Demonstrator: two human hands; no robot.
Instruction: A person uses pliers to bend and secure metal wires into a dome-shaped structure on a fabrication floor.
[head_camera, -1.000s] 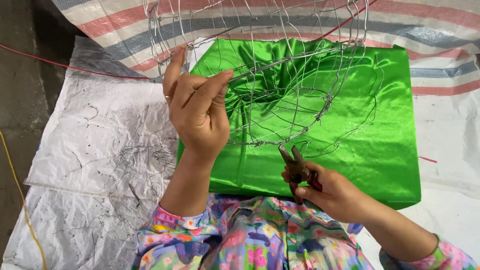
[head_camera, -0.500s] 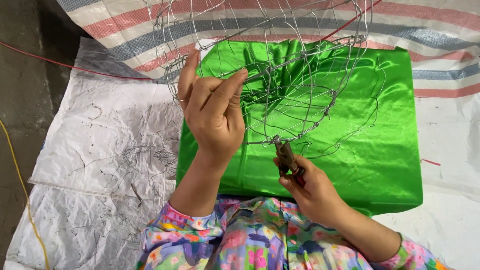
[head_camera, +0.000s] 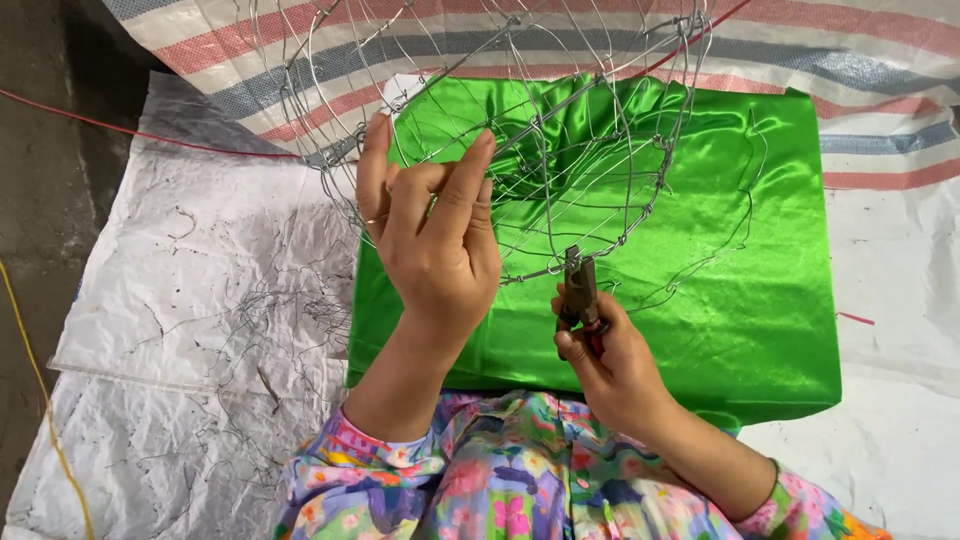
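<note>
Left hand (head_camera: 435, 240) pinches the wire frame (head_camera: 520, 140) while right hand (head_camera: 610, 365) clamps pliers (head_camera: 580, 290) on its near rim, above green satin cloth (head_camera: 740, 290).

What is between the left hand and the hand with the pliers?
In the head view, wires of the wire frame cross the gap between the left hand and the right hand holding the pliers, with green satin cloth behind.

Single head cam, looks steeply down, close over hands (head_camera: 520, 300) and wire frame (head_camera: 500, 130).
</note>
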